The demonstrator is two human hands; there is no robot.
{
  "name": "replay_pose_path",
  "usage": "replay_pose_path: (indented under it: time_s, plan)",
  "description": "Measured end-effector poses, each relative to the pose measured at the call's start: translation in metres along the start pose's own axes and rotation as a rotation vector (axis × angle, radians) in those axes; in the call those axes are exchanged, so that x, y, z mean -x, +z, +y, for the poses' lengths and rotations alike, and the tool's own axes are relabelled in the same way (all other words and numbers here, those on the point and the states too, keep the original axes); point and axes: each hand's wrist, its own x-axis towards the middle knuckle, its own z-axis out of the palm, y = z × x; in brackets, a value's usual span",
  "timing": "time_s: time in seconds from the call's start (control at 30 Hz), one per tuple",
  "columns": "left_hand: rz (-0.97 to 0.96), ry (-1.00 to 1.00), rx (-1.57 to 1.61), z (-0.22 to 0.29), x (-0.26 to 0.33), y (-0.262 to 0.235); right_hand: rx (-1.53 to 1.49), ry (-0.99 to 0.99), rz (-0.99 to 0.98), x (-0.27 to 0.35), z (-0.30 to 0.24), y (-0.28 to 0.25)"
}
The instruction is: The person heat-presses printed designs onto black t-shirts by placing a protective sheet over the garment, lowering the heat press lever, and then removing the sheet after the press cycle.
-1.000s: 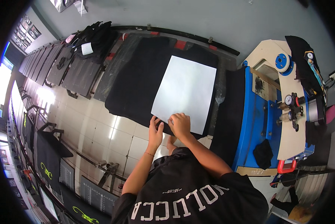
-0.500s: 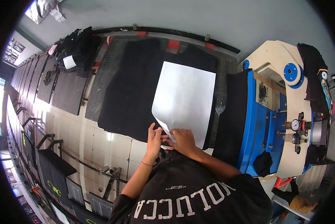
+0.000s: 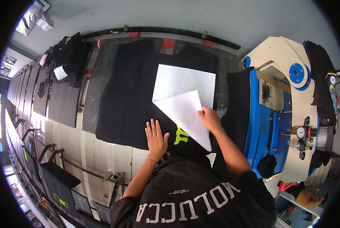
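Note:
A black shirt [image 3: 128,87] lies spread on a dark board in front of me. My left hand [image 3: 156,140] rests flat on its near part, fingers together and stretched out, holding nothing. In my right hand [image 3: 210,118] is the edge of a white sheet of paper [image 3: 185,78], pinched between thumb and fingers. The sheet's near left corner is folded back over the rest, which still lies on the shirt. Beneath the lifted part, a bright yellow-green print [image 3: 181,135] shows on the cloth; the remainder of the print is hidden.
A blue and cream press machine [image 3: 255,114] with a gauge stands close on the right. Dark boards [image 3: 65,99] run in a row to the left, with a heap of black garments [image 3: 69,57] on one. Another person [image 3: 308,198] is at lower right.
My right hand has peeled the sheet's near left corner up and to the right, uncovering some yellow-green print. My left hand has let go of the paper and flattened onto the shirt.

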Motion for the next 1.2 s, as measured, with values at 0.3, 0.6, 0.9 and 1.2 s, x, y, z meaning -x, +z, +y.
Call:
replay_pose_path:
  time_s: [0.3, 0.6, 0.9, 1.2]
  plan:
    - [-0.113, 0.024, -0.079, 0.012, -0.018, 0.004, 0.170, -0.093, 0.282, -0.194, 0.020, -0.108]
    - [-0.183, 0.239, -0.038, 0.050, -0.120, 0.011, 0.439, -0.176, 0.692, -0.339, -0.044, -0.233]
    - [-0.098, 0.364, -0.153, 0.070, -0.168, 0.033, 0.409, -0.527, 0.822, -0.180, -0.190, -0.361]
    - [-0.184, 0.411, -0.066, 0.068, -0.051, 0.022, 0.204, -0.785, 0.616, -0.015, -0.190, -0.236]
